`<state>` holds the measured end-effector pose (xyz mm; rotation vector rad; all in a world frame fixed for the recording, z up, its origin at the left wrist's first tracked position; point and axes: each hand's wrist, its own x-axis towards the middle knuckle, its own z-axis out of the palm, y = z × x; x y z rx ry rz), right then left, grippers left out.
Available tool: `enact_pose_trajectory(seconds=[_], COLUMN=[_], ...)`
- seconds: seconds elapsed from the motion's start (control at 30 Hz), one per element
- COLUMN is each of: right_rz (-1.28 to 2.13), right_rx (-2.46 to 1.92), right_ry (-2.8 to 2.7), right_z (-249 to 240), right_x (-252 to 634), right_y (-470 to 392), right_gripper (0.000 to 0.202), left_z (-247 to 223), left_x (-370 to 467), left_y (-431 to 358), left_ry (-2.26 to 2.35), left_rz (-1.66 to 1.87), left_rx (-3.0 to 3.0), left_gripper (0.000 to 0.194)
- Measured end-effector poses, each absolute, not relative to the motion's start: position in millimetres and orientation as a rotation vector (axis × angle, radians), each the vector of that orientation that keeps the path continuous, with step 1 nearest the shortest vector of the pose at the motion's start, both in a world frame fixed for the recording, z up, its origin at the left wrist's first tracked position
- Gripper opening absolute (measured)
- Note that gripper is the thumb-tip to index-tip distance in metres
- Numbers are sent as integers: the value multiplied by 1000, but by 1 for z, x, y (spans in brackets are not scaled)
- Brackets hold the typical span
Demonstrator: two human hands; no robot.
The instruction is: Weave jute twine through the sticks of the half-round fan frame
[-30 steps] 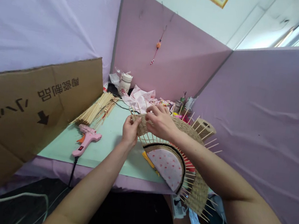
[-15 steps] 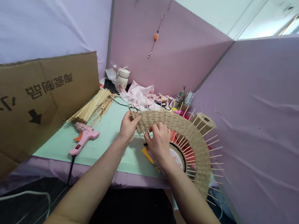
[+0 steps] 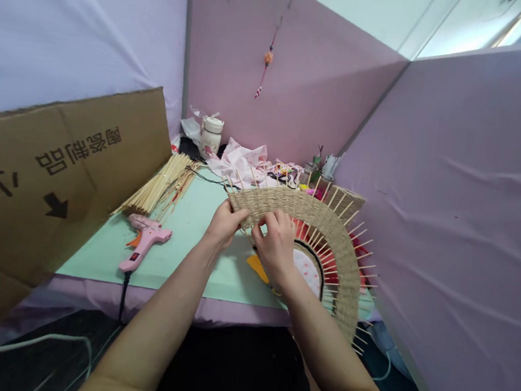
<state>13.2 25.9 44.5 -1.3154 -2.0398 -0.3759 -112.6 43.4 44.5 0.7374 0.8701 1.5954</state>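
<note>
A curved woven straw band (image 3: 319,213) with thin wooden sticks poking out along both edges arches over the table's right half. My left hand (image 3: 224,224) grips its left end, thumb on the front face and fingers behind. At the band's inner edge, close beside that end, the fingers of my right hand (image 3: 275,238) are pinched together; what they hold is too small to make out. Inside the curve lies a round piece of white dotted cloth (image 3: 307,271) with a dark rim, joined to the inner sticks. Something yellow (image 3: 258,267) lies under my right hand.
A pink glue gun (image 3: 146,242) lies left on the mint-green tabletop (image 3: 187,256), near a bundle of thin sticks (image 3: 158,187). A cardboard sheet (image 3: 70,167) stands along the left. Behind are a white bottle (image 3: 211,135), pink cloth (image 3: 240,162) and a brown roll (image 3: 345,202).
The woven band has turned and shifted slightly left and down at its right side, uncovering more of the dotted cloth. Both hands keep nearly the same place. The camera view has moved a little.
</note>
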Motion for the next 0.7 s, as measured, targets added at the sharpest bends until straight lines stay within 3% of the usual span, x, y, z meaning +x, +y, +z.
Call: enact_pose_trajectory(seconds=[0.23,0.47,0.7], right_rz=[-361,-375,-406], right_rx=[-1333,-1331,-1325], right_ry=[-2051,-2054,-2075], right_z=[39,40,38], right_x=[12,12,8], right_y=[24,24,22], right_gripper=[8,7,9], left_z=[32,37,36], left_x=[-106,-107,-114], left_y=[51,48,50], left_ry=[873,792,822], left_rz=[1747,1695,1646], left_rx=[670,649,643], left_gripper=[35,40,33])
